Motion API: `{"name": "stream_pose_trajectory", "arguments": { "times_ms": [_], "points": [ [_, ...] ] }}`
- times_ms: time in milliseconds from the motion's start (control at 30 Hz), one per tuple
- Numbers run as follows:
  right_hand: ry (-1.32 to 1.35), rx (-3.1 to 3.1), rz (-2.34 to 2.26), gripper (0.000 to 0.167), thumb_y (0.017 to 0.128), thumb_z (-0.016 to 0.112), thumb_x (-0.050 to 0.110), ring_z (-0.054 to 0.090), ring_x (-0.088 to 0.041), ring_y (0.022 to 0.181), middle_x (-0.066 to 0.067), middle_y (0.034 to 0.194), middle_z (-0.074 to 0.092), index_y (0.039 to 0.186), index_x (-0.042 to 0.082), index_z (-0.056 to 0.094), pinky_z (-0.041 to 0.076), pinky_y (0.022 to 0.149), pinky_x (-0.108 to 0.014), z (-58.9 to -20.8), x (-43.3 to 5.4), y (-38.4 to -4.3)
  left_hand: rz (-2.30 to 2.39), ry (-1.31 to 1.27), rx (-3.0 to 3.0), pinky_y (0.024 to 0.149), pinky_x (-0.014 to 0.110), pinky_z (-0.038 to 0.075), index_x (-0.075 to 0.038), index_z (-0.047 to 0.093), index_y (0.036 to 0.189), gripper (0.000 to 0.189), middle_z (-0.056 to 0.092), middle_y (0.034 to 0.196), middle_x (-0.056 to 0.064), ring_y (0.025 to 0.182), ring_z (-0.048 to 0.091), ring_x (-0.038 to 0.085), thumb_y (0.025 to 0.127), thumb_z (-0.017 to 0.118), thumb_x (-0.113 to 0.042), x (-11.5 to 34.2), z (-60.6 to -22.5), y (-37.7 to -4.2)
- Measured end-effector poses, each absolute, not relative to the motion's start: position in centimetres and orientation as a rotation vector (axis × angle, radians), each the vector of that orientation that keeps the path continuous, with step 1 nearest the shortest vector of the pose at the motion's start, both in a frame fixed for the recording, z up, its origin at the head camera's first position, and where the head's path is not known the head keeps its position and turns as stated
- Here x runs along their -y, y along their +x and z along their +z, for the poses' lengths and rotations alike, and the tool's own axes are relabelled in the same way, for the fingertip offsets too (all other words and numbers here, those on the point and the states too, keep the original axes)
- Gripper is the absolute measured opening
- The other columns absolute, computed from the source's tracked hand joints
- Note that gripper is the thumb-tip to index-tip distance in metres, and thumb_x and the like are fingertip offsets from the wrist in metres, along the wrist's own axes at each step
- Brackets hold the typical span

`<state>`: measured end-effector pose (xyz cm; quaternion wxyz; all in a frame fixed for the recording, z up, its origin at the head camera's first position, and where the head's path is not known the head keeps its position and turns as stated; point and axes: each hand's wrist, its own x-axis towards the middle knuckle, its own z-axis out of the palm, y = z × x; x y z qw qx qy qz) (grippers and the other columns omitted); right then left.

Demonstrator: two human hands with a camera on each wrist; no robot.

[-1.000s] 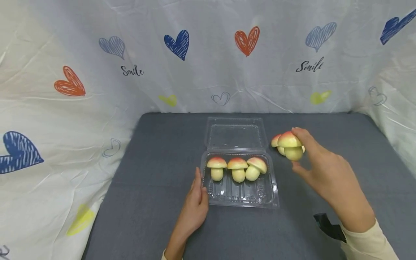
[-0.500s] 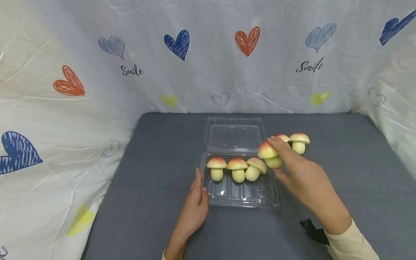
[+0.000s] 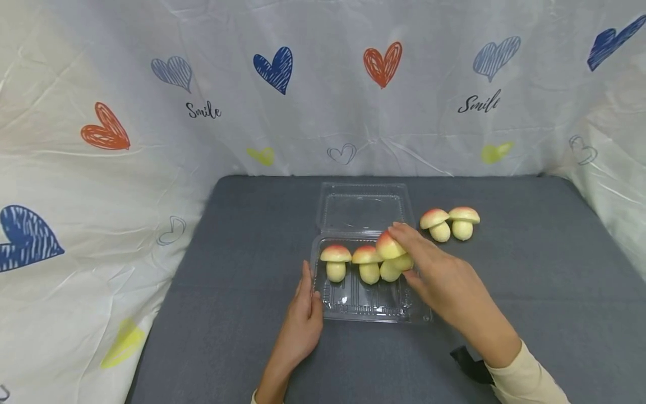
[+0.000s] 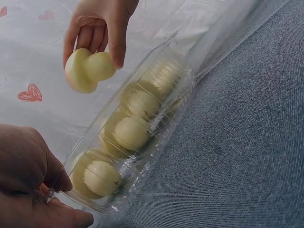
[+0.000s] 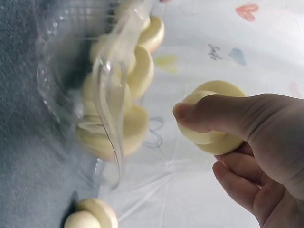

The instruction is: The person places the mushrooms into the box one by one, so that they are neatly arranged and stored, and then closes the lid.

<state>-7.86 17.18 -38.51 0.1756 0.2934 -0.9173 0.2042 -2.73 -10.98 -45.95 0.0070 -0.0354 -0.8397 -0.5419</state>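
My right hand [image 3: 449, 283] pinches a toy mushroom [image 3: 390, 245] with a red-and-yellow cap between thumb and fingers. It is held up over the right part of a clear plastic clamshell box [image 3: 370, 311], overlapping the rightmost mushroom [image 3: 390, 272] inside. Two more mushrooms, a left one [image 3: 335, 262] and a middle one [image 3: 369, 264], stand beside it in a row along the back of the box. At the box's left side, my left hand [image 3: 301, 328] grips the rim, thumb and fingers on either side of the plastic wall [image 4: 71, 187].
The box's lid [image 3: 365, 210] lies open toward the back. Right of it, a pair of mushrooms [image 3: 436, 224] rests on the grey tabletop [image 3: 227, 297]. A white curtain [image 3: 323, 118] printed with hearts hangs behind and at both sides.
My right hand has carried the mushroom leftward, from above the pair on the table to over the box. The left hand keeps its place at the rim.
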Motion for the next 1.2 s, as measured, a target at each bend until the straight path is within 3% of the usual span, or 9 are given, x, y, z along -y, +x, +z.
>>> {"name": "stream_pose_trajectory", "arguments": {
  "times_ms": [133,233,400,500,667,933,1200],
  "points": [
    [0.874,2.595,0.59,0.097,0.078,0.086,-0.003,0.064,-0.023,0.131,0.003,0.159,0.054,0.162,0.023,0.045,0.054,0.059,-0.035,-38.9,-16.5,-7.7,-1.685,-0.111,2.624,0.128,0.054,0.015,-0.002,0.006,0.169,0.069,0.014,0.174,0.024,0.16,0.014,0.032,0.111,0.043,0.001,10.9,-46.0,-2.7],
    [0.921,2.56,0.6,0.093,0.079,0.085,-0.003,0.06,-0.02,0.138,0.004,0.158,0.055,0.16,0.022,0.047,0.059,0.066,-0.038,-39.4,-16.0,-7.5,-1.686,-0.109,2.623,0.128,0.052,0.015,-0.001,0.006,0.169,0.069,0.014,0.174,0.023,0.161,0.014,0.031,0.11,0.043,0.001,10.9,-46.0,-2.8],
    [0.996,2.527,0.623,0.092,0.078,0.086,-0.005,0.061,-0.02,0.136,0.003,0.158,0.055,0.159,0.02,0.049,0.062,0.077,-0.041,-40.1,-15.2,-7.3,-1.687,-0.09,2.624,0.128,0.052,0.014,-0.001,0.008,0.169,0.069,0.014,0.174,0.022,0.161,0.014,0.031,0.111,0.044,0.0,10.9,-46.0,-2.8],
    [1.027,2.535,0.619,0.095,0.076,0.087,-0.007,0.065,-0.021,0.131,0.004,0.16,0.053,0.159,0.021,0.049,0.062,0.077,-0.04,-40.2,-14.8,-7.2,-1.687,-0.087,2.622,0.128,0.053,0.014,-0.001,0.009,0.169,0.068,0.015,0.174,0.023,0.161,0.014,0.032,0.111,0.044,0.0,10.9,-46.0,-2.8],
    [1.065,2.521,0.576,0.097,0.075,0.089,-0.005,0.073,-0.017,0.114,0.004,0.161,0.052,0.159,0.022,0.049,0.06,0.066,-0.036,-40.5,-14.3,-7.1,-1.684,-0.095,2.618,0.128,0.054,0.015,0.001,0.009,0.168,0.067,0.016,0.173,0.024,0.16,0.015,0.033,0.111,0.044,0.0,10.9,-46.1,-2.8],
    [1.149,2.548,0.562,0.095,0.078,0.087,-0.008,0.053,-0.016,0.144,0.004,0.161,0.052,0.159,0.023,0.048,0.061,0.089,-0.041,-41.1,-13.2,-7.2,-1.708,-0.094,2.615,0.128,0.056,0.016,0.001,0.009,0.168,0.066,0.017,0.173,0.024,0.16,0.016,0.034,0.112,0.043,-0.002,11.0,-46.1,-2.8],
    [1.199,2.546,0.541,0.094,0.079,0.086,-0.005,0.065,-0.019,0.129,0.002,0.161,0.052,0.16,0.019,0.046,0.061,0.082,-0.036,-41.8,-12.3,-7.2,-1.75,-0.096,2.604,0.127,0.056,0.016,0.001,0.009,0.168,0.064,0.018,0.173,0.023,0.16,0.015,0.033,0.114,0.042,-0.006,11.2,-46.1,-2.8]
  ]
}}
